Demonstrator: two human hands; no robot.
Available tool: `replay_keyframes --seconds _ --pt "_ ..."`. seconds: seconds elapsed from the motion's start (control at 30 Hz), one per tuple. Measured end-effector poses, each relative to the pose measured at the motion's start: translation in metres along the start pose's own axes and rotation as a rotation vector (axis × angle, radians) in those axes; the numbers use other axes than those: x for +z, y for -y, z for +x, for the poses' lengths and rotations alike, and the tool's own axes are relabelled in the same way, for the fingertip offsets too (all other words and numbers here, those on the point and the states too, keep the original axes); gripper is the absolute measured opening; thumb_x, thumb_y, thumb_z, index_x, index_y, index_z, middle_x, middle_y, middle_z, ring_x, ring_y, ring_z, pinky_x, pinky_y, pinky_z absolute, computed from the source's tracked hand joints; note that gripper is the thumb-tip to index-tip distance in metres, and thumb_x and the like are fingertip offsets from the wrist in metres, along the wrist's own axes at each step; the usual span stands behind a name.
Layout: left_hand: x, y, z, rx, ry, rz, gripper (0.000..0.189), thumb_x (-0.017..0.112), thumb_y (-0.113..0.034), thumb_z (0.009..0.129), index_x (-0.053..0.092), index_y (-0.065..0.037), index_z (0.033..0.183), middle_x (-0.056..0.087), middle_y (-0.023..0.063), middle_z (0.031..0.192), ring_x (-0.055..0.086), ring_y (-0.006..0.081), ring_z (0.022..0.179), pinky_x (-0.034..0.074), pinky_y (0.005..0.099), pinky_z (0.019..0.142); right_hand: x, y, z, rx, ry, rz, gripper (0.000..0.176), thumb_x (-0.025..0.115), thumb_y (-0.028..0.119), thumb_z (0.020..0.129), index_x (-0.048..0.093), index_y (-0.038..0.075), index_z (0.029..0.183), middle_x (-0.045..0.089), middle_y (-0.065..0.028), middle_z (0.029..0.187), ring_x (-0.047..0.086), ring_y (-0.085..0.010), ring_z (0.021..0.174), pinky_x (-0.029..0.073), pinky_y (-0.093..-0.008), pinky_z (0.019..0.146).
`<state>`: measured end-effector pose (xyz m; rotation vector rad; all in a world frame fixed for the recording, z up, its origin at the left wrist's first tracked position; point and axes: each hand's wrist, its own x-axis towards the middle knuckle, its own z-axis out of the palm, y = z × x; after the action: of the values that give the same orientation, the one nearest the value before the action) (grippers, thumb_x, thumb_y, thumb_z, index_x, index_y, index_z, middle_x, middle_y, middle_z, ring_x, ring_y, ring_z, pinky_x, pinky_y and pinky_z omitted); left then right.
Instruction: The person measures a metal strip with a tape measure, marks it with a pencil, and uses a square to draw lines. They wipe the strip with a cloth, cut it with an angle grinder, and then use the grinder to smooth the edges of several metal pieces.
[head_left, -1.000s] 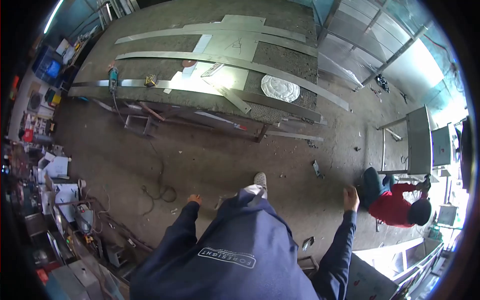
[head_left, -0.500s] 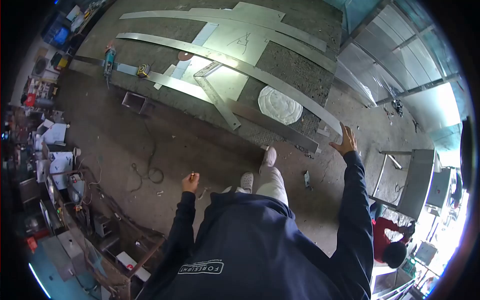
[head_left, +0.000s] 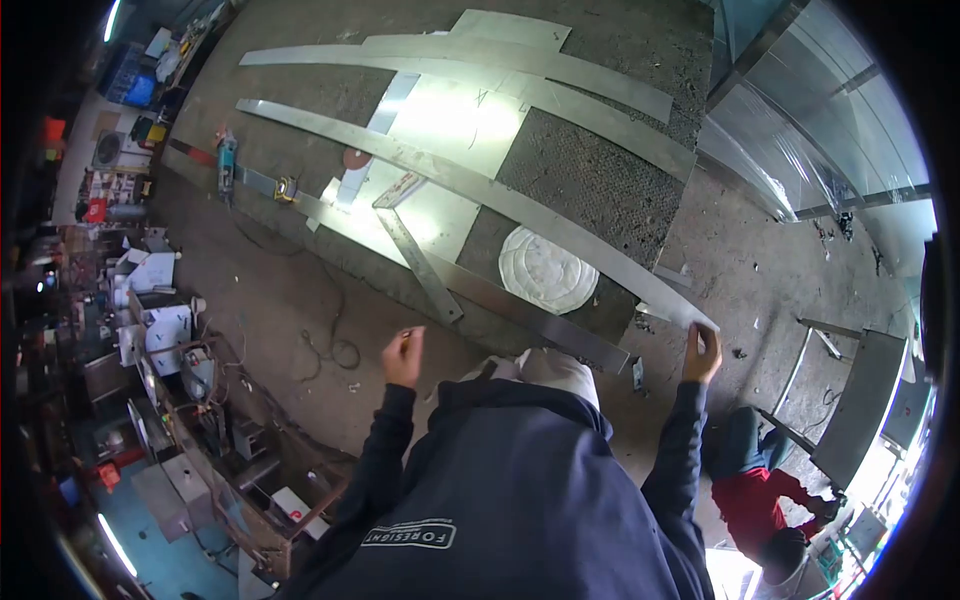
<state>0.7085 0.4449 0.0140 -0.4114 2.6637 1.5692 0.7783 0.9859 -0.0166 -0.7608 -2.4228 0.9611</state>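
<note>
A long flat metal strip [head_left: 480, 187] runs across the worktable and sticks out past its right edge. My right hand [head_left: 703, 357] pinches the near right end of that strip between thumb and fingers. My left hand [head_left: 403, 357] is closed in front of my body, short of the table edge; a small dark thing shows between its fingers, too small to name. A metal try square [head_left: 420, 262] lies across a bright sheet of metal [head_left: 462, 125] and a second strip [head_left: 540, 322] along the near edge. Beside it rests a round whitish coiled bundle [head_left: 548, 270].
On the table's left are an angle grinder [head_left: 226, 165] and a yellow tape measure [head_left: 286, 188]. A cable [head_left: 345, 352] coils on the floor. At right, a person in red [head_left: 760, 510] crouches near a metal frame [head_left: 860, 410]. A cluttered bench [head_left: 230, 460] stands at left.
My right hand has gone from open beside the strip's end to pinching it. I have moved closer to the table, and my left hand has come forward, still closed.
</note>
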Motion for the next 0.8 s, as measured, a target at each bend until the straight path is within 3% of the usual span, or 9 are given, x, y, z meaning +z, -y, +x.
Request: replay_keyframes --seconds 0.23,0.27,0.33,0.37,0.4,0.5,0.57,0.67,0.8 --pt "0.130 -0.114 0.038 0.225 0.651 -0.048 0.025 0.064 -0.023 0.093 0.068 0.000 0.101 0.070 0.0034 0.083 0.061 0.0052 0.072 0.048 0.0234 0.065 -0.061 -0.019 -0.211 0.387 -0.098 0.000 0.017 0.069 0.017 0.087 0.067 0.005 0.098 0.069 -0.0084 0.088 0.067 -0.0153 0.079 0.054 -0.0304 0.072" --pt "0.154 -0.124 0.034 0.338 0.742 -0.158 0.024 0.063 -0.025 0.095 0.067 -0.002 0.102 0.055 -0.0062 0.072 0.043 0.0020 0.063 0.036 0.0210 0.054 -0.069 -0.015 -0.245 0.485 -0.174 0.029 0.015 0.069 0.015 0.087 0.068 0.005 0.098 0.070 -0.0077 0.086 0.068 -0.0148 0.078 0.054 -0.0289 0.070" --pt "0.189 -0.149 0.023 0.461 0.930 -0.029 0.024 0.063 -0.025 0.094 0.067 -0.002 0.101 0.053 -0.0056 0.068 0.042 0.0022 0.061 0.035 0.0219 0.053 -0.080 -0.004 -0.314 0.613 -0.296 0.043 0.013 0.068 0.012 0.086 0.068 0.005 0.097 0.071 -0.0069 0.083 0.068 -0.0144 0.077 0.053 -0.0274 0.068" --pt "0.201 -0.168 0.007 0.439 1.037 -0.095 0.023 0.064 -0.025 0.094 0.067 -0.003 0.100 0.055 -0.0034 0.066 0.043 0.0039 0.060 0.037 0.0231 0.054 -0.088 0.001 -0.347 0.652 -0.326 -0.007 0.012 0.070 0.010 0.085 0.069 0.004 0.095 0.071 -0.0062 0.083 0.068 -0.0135 0.077 0.053 -0.0266 0.069" --pt "0.214 -0.178 -0.006 0.564 1.086 -0.011 0.027 0.064 -0.026 0.093 0.067 0.000 0.101 0.070 0.0109 0.079 0.065 0.0121 0.070 0.049 0.0283 0.063 -0.097 0.006 -0.381 0.698 -0.386 -0.070 0.011 0.071 0.009 0.084 0.071 0.004 0.093 0.072 -0.0055 0.084 0.068 -0.0126 0.077 0.053 -0.0258 0.069" --pt "0.260 -0.185 -0.064 0.655 1.259 -0.027 0.028 0.066 -0.025 0.091 0.068 -0.002 0.106 0.072 0.0133 0.094 0.071 0.0238 0.089 0.054 0.0331 0.076 -0.094 0.017 -0.475 0.821 -0.645 0.110 0.013 0.075 0.012 0.081 0.073 0.002 0.087 0.072 -0.0065 0.079 0.068 -0.0117 0.073 0.054 -0.0257 0.066" --pt "0.293 -0.174 -0.106 0.760 1.396 0.014 0.030 0.066 -0.026 0.090 0.067 -0.002 0.107 0.071 0.0155 0.096 0.071 0.0213 0.089 0.053 0.0327 0.078 -0.097 0.044 -0.500 1.033 -0.778 0.143 0.016 0.076 0.016 0.081 0.073 0.001 0.082 0.070 -0.0066 0.069 0.067 -0.0119 0.064 0.054 -0.0262 0.061" --pt "0.329 -0.157 -0.182 0.802 1.655 0.244 0.031 0.067 -0.026 0.089 0.067 -0.001 0.107 0.067 0.0093 0.076 0.062 0.0125 0.071 0.051 0.0300 0.069 -0.106 0.079 -0.513 1.345 -0.851 0.045 0.025 0.077 0.022 0.082 0.071 0.000 0.075 0.069 -0.0070 0.062 0.066 -0.0126 0.056 0.054 -0.0274 0.056" --pt "0.357 -0.138 -0.295 0.938 1.927 0.418 0.034 0.069 -0.033 0.087 0.069 -0.004 0.105 0.071 0.0132 0.083 0.068 0.0189 0.076 0.053 0.0324 0.073 -0.080 0.047 -0.572 1.293 -1.196 0.246 0.026 0.070 0.023 0.088 0.071 -0.002 0.080 0.071 -0.0095 0.069 0.069 -0.0150 0.062 0.056 -0.0283 0.061"
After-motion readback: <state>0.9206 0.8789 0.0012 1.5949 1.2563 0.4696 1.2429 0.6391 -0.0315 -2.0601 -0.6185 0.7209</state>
